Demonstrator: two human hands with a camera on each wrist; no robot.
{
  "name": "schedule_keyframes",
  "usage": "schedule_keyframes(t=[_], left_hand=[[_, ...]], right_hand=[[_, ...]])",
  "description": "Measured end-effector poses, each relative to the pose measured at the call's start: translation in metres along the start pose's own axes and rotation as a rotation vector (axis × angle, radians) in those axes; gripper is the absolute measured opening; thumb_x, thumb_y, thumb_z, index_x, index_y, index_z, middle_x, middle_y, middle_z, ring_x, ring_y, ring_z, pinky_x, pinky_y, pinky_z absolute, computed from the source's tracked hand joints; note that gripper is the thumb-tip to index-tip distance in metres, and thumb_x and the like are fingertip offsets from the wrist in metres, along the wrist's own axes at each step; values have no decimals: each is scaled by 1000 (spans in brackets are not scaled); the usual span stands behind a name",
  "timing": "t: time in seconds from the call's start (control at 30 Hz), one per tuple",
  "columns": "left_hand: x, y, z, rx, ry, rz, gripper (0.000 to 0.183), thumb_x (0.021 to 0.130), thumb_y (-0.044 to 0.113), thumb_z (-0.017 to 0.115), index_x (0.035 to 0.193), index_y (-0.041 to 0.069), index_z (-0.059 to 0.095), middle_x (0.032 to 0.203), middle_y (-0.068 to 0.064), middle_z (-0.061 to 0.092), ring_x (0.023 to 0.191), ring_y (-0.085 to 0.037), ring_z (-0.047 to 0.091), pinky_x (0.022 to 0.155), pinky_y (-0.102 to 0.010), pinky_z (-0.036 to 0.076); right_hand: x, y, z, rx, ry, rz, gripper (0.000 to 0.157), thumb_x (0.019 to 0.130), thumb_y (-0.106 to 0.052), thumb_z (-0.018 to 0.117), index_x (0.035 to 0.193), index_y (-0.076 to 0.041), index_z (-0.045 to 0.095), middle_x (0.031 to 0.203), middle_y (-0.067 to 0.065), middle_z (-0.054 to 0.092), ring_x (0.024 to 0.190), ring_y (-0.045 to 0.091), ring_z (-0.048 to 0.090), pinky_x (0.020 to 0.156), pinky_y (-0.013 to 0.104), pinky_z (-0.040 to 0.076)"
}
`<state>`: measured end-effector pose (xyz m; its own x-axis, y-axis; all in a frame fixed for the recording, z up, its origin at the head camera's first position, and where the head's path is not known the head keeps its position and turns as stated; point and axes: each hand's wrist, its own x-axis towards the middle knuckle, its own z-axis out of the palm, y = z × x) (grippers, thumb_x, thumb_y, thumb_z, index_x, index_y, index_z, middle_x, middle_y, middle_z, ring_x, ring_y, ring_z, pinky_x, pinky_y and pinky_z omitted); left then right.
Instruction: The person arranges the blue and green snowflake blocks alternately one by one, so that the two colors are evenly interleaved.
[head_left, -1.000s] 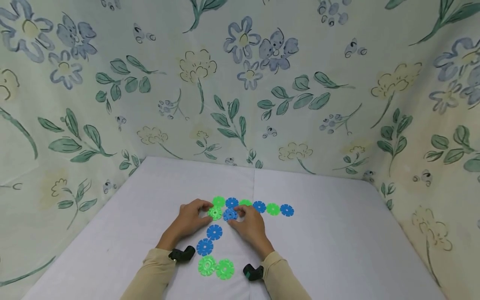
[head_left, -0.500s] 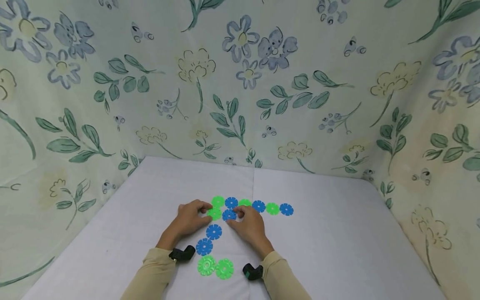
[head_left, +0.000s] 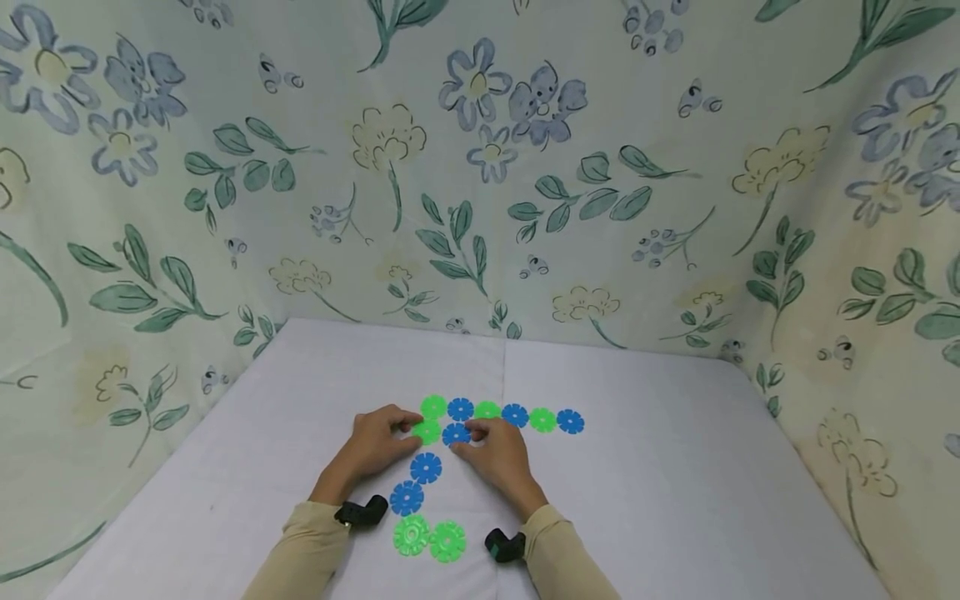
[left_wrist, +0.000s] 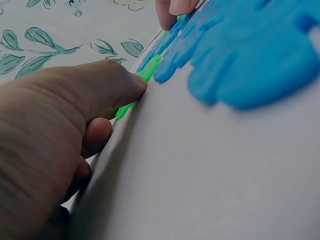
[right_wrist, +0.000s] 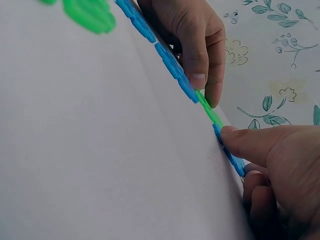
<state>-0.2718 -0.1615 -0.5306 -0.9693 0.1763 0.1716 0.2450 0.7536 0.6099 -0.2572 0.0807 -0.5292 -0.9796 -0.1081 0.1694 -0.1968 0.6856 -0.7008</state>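
Note:
My left hand holds a green notched plastic disc by its edge, thumb at the near side and fingers at the far side. Beside it, a blue notched disc is held the same way by my right hand. In the right wrist view the blue disc lies low against the white cloth under my right thumb. Just behind both hands runs a row of alternating discs, from a green disc on the left to a blue disc on the right.
Nearer my body lie two blue discs, one farther off and one closer, with two green discs, a left one and a right one, in front. A white cloth covers the table. A floral curtain surrounds its back and sides.
The green and blue discs between my fingers lie flatter than before. Both hands have stayed almost in place, and the head view has shifted slightly.

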Motion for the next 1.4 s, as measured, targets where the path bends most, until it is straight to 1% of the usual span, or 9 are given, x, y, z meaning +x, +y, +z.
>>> schedule_keyframes(t=[0.23, 0.43, 0.63, 0.77, 0.9, 1.03, 1.1, 1.27, 1.4], left_hand=[[0, 1, -1, -7, -8, 1, 32, 83, 35, 80, 114, 29, 75, 89, 17, 62, 86, -7, 55, 91, -38, 28], [2, 3, 0, -2, -4, 19, 32, 82, 35, 81, 113, 28, 75, 89, 17, 62, 85, -6, 55, 88, -37, 28], [4, 4, 0, -1, 2, 22, 33, 81, 36, 81, 113, 28, 75, 89, 17, 62, 86, -6, 55, 88, -37, 28], [5, 5, -1, -2, 11, 16, 32, 81, 36, 82, 112, 29, 75, 89, 17, 62, 85, -6, 54, 88, -37, 28], [5, 5, -3, -7, 20, 9, 32, 81, 36, 82, 111, 30, 75, 88, 16, 62, 84, -7, 54, 88, -37, 29], [4, 4, -2, -12, 11, -3, 32, 81, 36, 82, 112, 29, 75, 88, 15, 60, 84, -8, 53, 89, -37, 28], [3, 3, -2, -9, 5, -10, 33, 82, 36, 82, 113, 30, 75, 87, 15, 59, 83, -8, 52, 88, -37, 27], [1, 1, -1, -4, 1, -15, 33, 82, 37, 82, 113, 29, 75, 86, 14, 58, 83, -9, 51, 87, -37, 27], [-2, -3, 2, 1, 1, -23, 33, 81, 38, 82, 113, 32, 74, 87, 15, 58, 84, -8, 52, 88, -37, 28]], right_hand=[[-1, 0, -5, 61, -6, 6, 41, 81, -41, 82, 115, -18, 75, 90, -8, 67, 83, 9, 58, 73, 30, 49], [-2, 2, -9, 146, 14, 15, 30, 83, -35, 82, 108, -21, 75, 83, -7, 62, 80, 12, 56, 73, 30, 46], [-1, 3, -12, 173, -15, 25, 22, 85, -35, 79, 103, -22, 75, 84, -7, 62, 80, 12, 56, 70, 28, 46], [1, 3, -16, 194, -61, 7, 22, 87, -37, 77, 104, -24, 74, 87, -7, 63, 80, 12, 56, 67, 27, 46], [2, -1, -21, 202, -117, -38, 23, 90, -38, 75, 108, -24, 74, 90, -7, 63, 78, 13, 56, 64, 27, 46], [-2, -6, -26, 196, -164, -66, 27, 90, -39, 74, 112, -24, 73, 91, -8, 64, 78, 13, 57, 64, 27, 47], [-5, -8, -28, 195, -183, -83, 28, 91, -40, 73, 114, -23, 73, 91, -9, 64, 76, 12, 56, 64, 26, 47], [-12, -12, -33, 186, -204, -124, 30, 92, -40, 72, 116, -22, 73, 92, -10, 63, 70, 11, 55, 62, 25, 47], [-20, -12, -37, 168, -213, -142, 34, 92, -41, 72, 120, -21, 72, 92, -9, 62, 65, 9, 54, 59, 24, 47]])
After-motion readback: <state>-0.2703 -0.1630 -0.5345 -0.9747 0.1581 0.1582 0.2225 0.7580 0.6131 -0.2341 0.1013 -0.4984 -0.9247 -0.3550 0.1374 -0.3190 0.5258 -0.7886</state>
